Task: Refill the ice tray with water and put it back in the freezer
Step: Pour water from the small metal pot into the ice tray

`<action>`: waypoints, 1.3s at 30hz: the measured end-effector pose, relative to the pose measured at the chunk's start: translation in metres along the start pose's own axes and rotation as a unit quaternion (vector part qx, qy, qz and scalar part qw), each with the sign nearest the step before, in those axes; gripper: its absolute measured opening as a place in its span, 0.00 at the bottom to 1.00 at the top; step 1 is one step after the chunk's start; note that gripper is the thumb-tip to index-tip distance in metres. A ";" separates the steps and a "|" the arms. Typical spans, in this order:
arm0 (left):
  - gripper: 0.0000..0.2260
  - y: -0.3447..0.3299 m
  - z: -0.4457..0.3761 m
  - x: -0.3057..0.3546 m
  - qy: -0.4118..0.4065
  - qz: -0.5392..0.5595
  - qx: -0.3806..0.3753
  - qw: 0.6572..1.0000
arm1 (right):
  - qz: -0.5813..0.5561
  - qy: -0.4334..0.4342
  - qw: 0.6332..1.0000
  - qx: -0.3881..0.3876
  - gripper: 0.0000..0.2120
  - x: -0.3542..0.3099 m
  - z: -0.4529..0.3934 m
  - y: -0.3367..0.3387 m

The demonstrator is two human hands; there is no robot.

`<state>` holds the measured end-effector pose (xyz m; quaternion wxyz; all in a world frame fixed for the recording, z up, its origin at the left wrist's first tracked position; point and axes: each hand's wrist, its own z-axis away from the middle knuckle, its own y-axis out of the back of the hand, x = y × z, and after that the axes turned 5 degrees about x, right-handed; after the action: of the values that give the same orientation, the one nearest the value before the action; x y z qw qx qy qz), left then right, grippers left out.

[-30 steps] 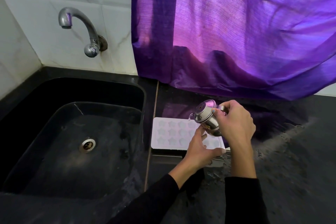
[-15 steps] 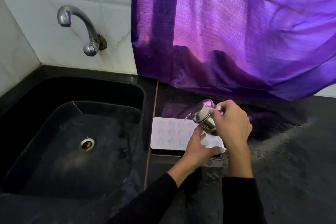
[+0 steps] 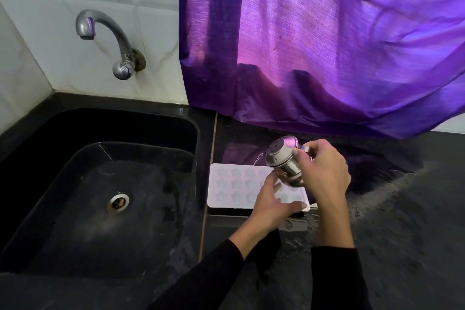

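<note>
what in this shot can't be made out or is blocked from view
- Head view: the right end of the ice tray, hidden by the left hand and the steel cup.
- How much water the star cells hold: too pale to tell.
- The cup's handle, wrapped by the right hand.
- The freezer: out of frame.

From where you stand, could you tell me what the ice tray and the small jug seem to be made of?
The ice tray looks like matte white plastic or silicone: soft, dull, star-shaped cells, no glare. Which of the two, I cannot tell. The small jug held by the right hand looks like polished steel: it mirrors the purple curtain.
</note>
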<state>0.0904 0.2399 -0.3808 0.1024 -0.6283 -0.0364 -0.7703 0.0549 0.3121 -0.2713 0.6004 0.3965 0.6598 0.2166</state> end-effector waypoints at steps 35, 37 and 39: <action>0.35 0.012 -0.004 0.003 0.008 0.028 0.060 0.998 | 0.049 0.075 0.996 -0.018 0.07 -0.029 0.012 -0.011; 0.35 0.012 -0.004 0.002 0.009 0.028 0.061 0.998 | 0.047 0.074 0.996 -0.016 0.07 -0.029 0.012 -0.011; 0.34 0.012 -0.004 0.002 0.009 0.030 0.061 0.998 | 0.045 0.074 0.996 -0.014 0.06 -0.028 0.012 -0.011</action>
<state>0.0886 0.2271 -0.3803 0.1637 -0.6144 -0.0638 -0.7692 0.0626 0.2809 -0.2647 0.5454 0.4001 0.6808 0.2810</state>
